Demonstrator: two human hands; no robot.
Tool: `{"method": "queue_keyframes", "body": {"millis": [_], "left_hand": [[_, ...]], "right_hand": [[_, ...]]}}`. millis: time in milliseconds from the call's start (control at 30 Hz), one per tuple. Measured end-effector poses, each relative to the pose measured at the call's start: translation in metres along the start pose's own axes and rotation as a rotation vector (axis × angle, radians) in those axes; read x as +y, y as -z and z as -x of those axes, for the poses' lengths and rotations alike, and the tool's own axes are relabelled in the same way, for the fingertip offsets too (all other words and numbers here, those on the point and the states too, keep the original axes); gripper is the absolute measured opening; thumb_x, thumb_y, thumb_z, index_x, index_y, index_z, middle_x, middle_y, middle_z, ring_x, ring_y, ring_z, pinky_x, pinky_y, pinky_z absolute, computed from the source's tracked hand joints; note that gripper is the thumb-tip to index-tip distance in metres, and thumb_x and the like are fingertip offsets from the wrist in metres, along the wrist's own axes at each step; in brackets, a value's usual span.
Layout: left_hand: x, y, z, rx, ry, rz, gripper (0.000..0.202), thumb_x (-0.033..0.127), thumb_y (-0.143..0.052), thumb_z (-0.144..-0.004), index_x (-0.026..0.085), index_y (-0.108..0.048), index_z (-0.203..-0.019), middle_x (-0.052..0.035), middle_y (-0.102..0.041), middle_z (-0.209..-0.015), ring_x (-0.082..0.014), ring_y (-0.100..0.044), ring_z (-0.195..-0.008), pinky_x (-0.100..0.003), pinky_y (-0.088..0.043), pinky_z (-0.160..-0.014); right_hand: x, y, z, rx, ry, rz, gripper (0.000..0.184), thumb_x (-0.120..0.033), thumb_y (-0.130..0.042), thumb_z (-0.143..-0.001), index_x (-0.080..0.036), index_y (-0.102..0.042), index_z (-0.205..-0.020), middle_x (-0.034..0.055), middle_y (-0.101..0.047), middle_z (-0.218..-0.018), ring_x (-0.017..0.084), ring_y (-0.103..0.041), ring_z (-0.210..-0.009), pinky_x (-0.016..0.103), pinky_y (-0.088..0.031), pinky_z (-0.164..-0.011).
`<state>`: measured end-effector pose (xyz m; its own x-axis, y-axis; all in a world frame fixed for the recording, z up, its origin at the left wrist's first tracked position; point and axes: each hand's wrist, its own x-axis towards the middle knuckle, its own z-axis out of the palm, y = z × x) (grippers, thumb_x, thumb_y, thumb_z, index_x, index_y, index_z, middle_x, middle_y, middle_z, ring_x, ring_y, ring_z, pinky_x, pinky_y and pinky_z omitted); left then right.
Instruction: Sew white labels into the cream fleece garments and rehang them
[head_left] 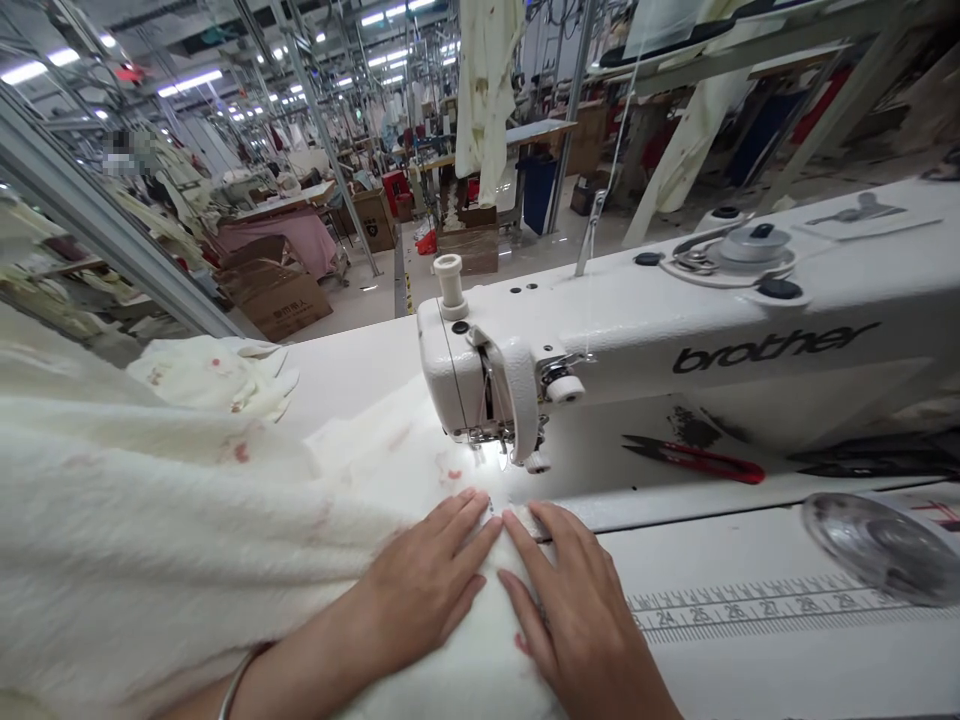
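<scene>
Cream fleecy fabric (247, 530) with small reddish prints spreads over the left of the table and runs under the head of a white sewing machine (615, 330). My left hand (427, 570) lies flat on the fabric just in front of the lit needle area, fingers stretched forward. Beside it, my right hand (574, 590) rests on the fabric's right edge, fingers extended and slightly spread. The two index fingertips nearly meet by a small dark-marked spot on the cloth. The needle tip is lost in the glare.
Red-handled thread snips (694, 458) lie under the machine arm, near black scissors (877, 455). A clear round dish (885, 550) sits at right beside a printed ruler scale (735, 608). Another printed fabric piece (217, 372) lies at the table's far left. Cardboard boxes (277, 298) stand beyond.
</scene>
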<state>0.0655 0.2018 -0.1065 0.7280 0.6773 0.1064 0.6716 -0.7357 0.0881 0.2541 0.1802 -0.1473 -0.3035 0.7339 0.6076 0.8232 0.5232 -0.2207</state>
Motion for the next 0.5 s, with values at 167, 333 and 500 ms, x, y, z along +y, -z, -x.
{"method": "queue_keyframes", "body": {"millis": [167, 333, 500], "left_hand": [[0.0, 0.001, -0.001, -0.017, -0.01, -0.015, 0.05, 0.024, -0.042, -0.095, 0.011, -0.033, -0.143, -0.0171, -0.044, -0.143, -0.0279, -0.042, -0.132, -0.04, -0.049, -0.1], [0.001, 0.001, -0.003, -0.009, -0.028, -0.051, 0.049, 0.023, -0.042, -0.094, 0.008, -0.035, -0.14, -0.0186, -0.045, -0.141, -0.029, -0.043, -0.131, -0.041, -0.049, -0.101], [0.001, 0.002, -0.004, -0.033, -0.054, -0.078, 0.045, 0.021, -0.042, -0.094, 0.005, -0.04, -0.136, -0.02, -0.046, -0.14, -0.0303, -0.044, -0.13, -0.042, -0.049, -0.101]], "right_hand": [[0.003, -0.002, 0.004, -0.049, -0.002, 0.005, 0.033, -0.024, -0.043, -0.098, -0.007, -0.056, -0.123, 0.0195, -0.046, -0.126, 0.033, -0.045, -0.117, 0.044, -0.045, -0.089], [0.002, -0.005, 0.01, -0.089, 0.002, -0.006, 0.035, -0.025, -0.044, -0.097, -0.008, -0.052, -0.127, 0.0186, -0.044, -0.129, 0.033, -0.042, -0.12, 0.045, -0.044, -0.091], [0.02, 0.005, -0.01, -0.045, 0.005, -0.082, 0.032, -0.023, -0.037, -0.099, -0.008, -0.054, -0.122, 0.0165, -0.052, -0.119, 0.027, -0.05, -0.111, 0.04, -0.048, -0.086]]}}
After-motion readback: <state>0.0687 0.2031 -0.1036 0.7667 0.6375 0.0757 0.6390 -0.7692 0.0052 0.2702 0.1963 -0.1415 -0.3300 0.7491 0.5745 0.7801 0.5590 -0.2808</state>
